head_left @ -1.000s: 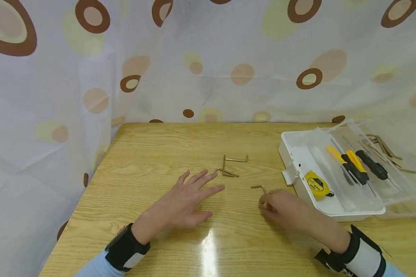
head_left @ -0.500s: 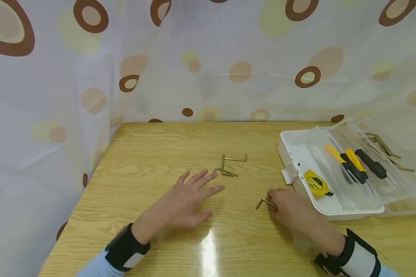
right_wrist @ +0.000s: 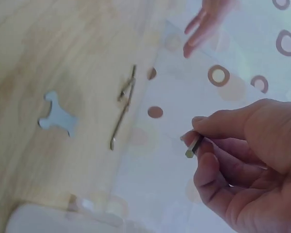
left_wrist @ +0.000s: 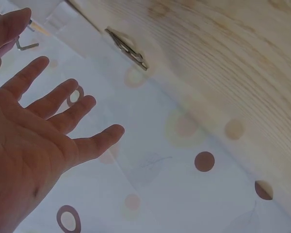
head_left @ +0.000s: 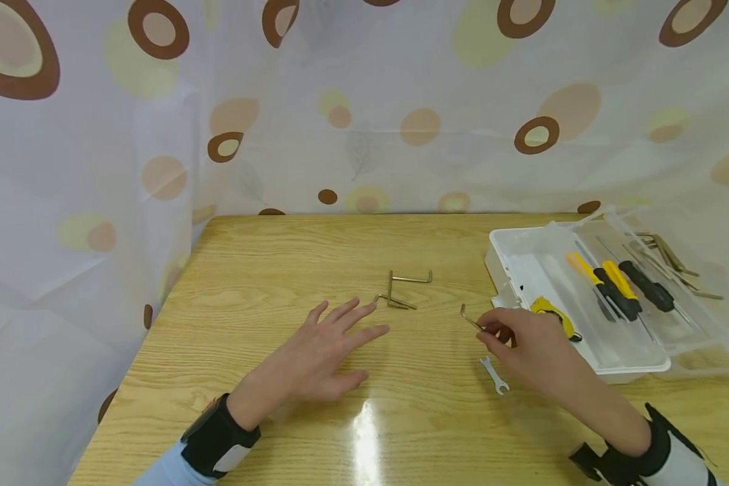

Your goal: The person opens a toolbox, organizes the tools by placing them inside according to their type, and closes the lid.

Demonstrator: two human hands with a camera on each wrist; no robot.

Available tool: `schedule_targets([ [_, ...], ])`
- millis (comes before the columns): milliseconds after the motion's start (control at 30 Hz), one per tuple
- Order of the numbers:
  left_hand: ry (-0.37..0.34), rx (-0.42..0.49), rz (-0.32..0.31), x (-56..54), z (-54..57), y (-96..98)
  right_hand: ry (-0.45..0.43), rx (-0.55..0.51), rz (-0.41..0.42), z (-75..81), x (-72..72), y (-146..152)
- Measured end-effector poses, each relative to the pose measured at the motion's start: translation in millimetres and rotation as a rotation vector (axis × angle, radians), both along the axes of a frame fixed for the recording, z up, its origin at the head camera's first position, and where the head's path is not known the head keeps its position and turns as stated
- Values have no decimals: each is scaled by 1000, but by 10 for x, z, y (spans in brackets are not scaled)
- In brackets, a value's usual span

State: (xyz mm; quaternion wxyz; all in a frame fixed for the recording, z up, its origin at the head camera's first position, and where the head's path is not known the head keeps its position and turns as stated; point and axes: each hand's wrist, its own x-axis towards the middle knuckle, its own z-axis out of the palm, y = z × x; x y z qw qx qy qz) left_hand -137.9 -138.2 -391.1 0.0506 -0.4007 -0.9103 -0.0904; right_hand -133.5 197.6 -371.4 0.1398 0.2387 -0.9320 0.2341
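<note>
Between thumb and fingertips, my right hand point(head_left: 531, 341) pinches a brass-coloured hex key point(head_left: 470, 317), raised near the box's left front side. In the right wrist view its cut end point(right_wrist: 190, 152) pokes out past the fingers. A small silver open-end wrench point(head_left: 494, 375) lies on the table just below that hand. My left hand point(head_left: 318, 354) is spread with straight fingers and holds nothing. Several more hex keys point(head_left: 391, 290) lie close together past its fingertips, some overlapping. In the left wrist view the left palm point(left_wrist: 26, 141) is bare.
An open white toolbox point(head_left: 622, 370) stands at the right with a yellow tape measure point(head_left: 549, 312), partly behind my right hand. Screwdrivers point(head_left: 619, 287) and more hex keys point(head_left: 674, 263) lie in its clear lid tray. A patterned curtain point(head_left: 364, 108) hangs behind the wooden table point(head_left: 291, 263).
The right hand has lifted and turned the hex key, moving slightly up and right. The wrench, earlier hidden under that hand, now shows. The left hand has barely moved.
</note>
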Motion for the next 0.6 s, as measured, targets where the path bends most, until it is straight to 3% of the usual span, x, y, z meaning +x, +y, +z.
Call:
schedule_targets([
  [100,0,1,0,-3,1,1,165,-16,1,19,-20,97],
  [167,-3,5,1,-2,0,-3,213,-10,-13,39,-38,167],
  [467,-2,4,13,-13,-12,-21,213,21,-108,92,-74,476],
  [600,8,9,1,-77,-17,-5,226,34,-152,127,-113,649],
])
